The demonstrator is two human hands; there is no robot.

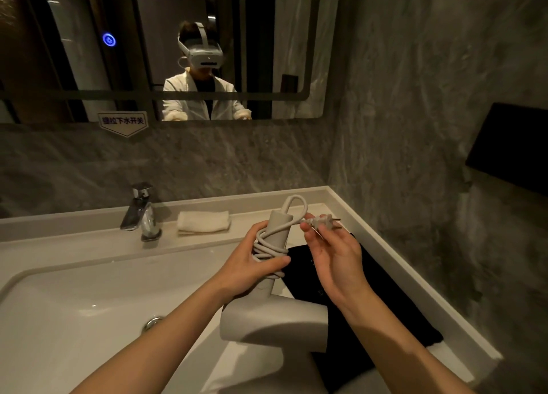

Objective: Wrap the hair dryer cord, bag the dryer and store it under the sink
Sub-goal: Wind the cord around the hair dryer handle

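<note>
Hair dryer (pixel 275 319): held over the sink (pixel 74 298) edge, handle up, left hand (pixel 252 266) clasped round handle and cord (pixel 268 249) coils. Plug (pixel 318 219): pinched in right hand (pixel 332 254) fingers, one loose loop above the handle end. Black bag (pixel 370 310): flat on counter, beneath. Risk: untucked plug lets coils spring loose; loosened grip drops dryer into basin.

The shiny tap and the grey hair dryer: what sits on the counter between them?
A folded white towel lies there, seen in the head view.
</note>
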